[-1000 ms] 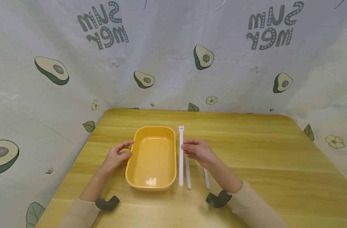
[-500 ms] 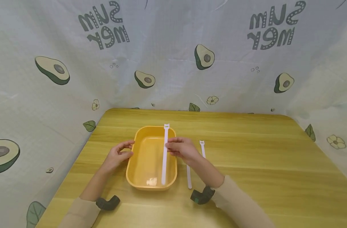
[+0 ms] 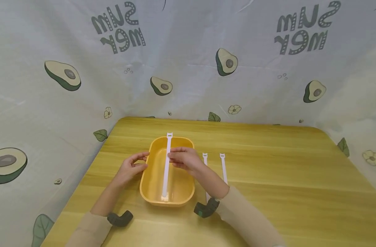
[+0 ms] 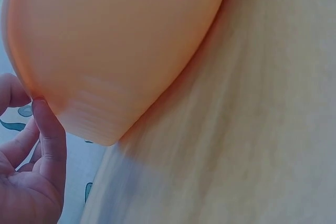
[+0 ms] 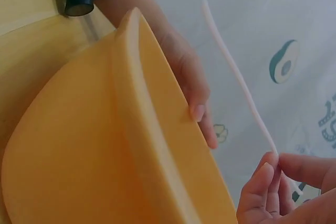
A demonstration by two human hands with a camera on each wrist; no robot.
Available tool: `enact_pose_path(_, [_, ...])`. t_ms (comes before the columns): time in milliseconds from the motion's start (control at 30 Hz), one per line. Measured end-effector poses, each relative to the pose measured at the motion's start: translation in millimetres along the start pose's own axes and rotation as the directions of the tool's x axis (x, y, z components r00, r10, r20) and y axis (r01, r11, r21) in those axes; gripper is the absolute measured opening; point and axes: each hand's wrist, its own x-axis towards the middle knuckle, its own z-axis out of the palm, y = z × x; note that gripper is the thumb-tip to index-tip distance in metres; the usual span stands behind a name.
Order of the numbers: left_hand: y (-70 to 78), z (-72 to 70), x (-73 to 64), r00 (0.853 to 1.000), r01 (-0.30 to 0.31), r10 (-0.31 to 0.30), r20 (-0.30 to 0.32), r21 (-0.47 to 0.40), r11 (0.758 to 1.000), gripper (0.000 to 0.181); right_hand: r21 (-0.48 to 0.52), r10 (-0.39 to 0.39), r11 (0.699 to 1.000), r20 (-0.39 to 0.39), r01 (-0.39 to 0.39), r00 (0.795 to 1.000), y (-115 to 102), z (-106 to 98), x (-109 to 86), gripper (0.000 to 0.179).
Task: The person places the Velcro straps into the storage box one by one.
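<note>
Nearest, in the head view, beige sleeves [image 3: 90, 228] come in from 7 and 5 o'clock, with a dark curved device [image 3: 120, 218] at each wrist. Beyond them, the person's 2 hands sit apart on either side of a white strap. The left hand [image 3: 130, 168] is at the 9 o'clock wall of a yellow tub [image 3: 181, 181], thumb and forefinger spread, their tips resting against its rim. The right hand [image 3: 186, 159] reaches over the tub from 4 o'clock and pinches the white strap [image 3: 166, 175] between thumb and fingers, above the tub and apart from it in the right wrist view. The strap's long axis runs nearly from 12 to 6 o'clock, along the tub's own length, slotted head at 12. It lies at 9 o'clock from the right hand, which is the nearer, and at 3 o'clock from the left. 2 more straps [image 3: 224, 168] lie on the wood-grain worktop [image 3: 283, 164], their heads at 3 o'clock from the right hand, 1 of them partly hidden by that forearm. Farthest, at 12 o'clock, hangs a white curtain [image 3: 191, 68] printed with avocados.
</note>
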Motion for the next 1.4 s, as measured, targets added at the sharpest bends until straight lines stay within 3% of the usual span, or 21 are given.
enact_pose_path(400, [-0.2, 0.6, 1.1, 1.000, 0.007, -0.007, 0.004, -0.028, 1.000, 0.045, -0.052, 0.051, 0.997, -0.049, -0.053, 0.997, 15, 13, 25.6, 0.016])
enact_pose_path(667, [-0.7, 0.6, 1.1, 1.000, 0.015, -0.015, -0.006, -0.035, 0.999, 0.046, -0.064, 0.084, 0.994, -0.090, -0.090, 0.992, 24, 18, 32.8, 0.012])
enact_pose_path(967, [-0.6, 0.6, 1.6, 1.000, 0.003, -0.003, -0.002, -0.045, 0.999, 0.047, -0.149, 0.118, 0.979, -0.140, -0.139, 0.983, 29, 21, 37.0, 0.011])
enact_pose_path(1167, [0.7, 0.0, 1.0, 1.000, -0.006, 0.006, -0.001, -0.059, 0.998, 0.047, -0.260, 0.122, 0.950, -0.202, -0.173, 0.972, 32, 25, 39.6, 0.010])
enact_pose_path(1300, [1.0, 0.1, 0.1, 1.000, -0.008, 0.008, 0.000, -0.062, 0.998, 0.047, -0.360, 0.103, 0.913, -0.256, -0.194, 0.961, 35, 29, 40.1, 0.003])
enact_pose_path(1400, [-0.1, 0.9, 0.0, 1.000, -0.012, 0.013, 0.004, -0.059, 0.998, 0.046, -0.431, 0.080, 0.878, -0.296, -0.208, 0.952, 39, 30, 42.5, 0.008])
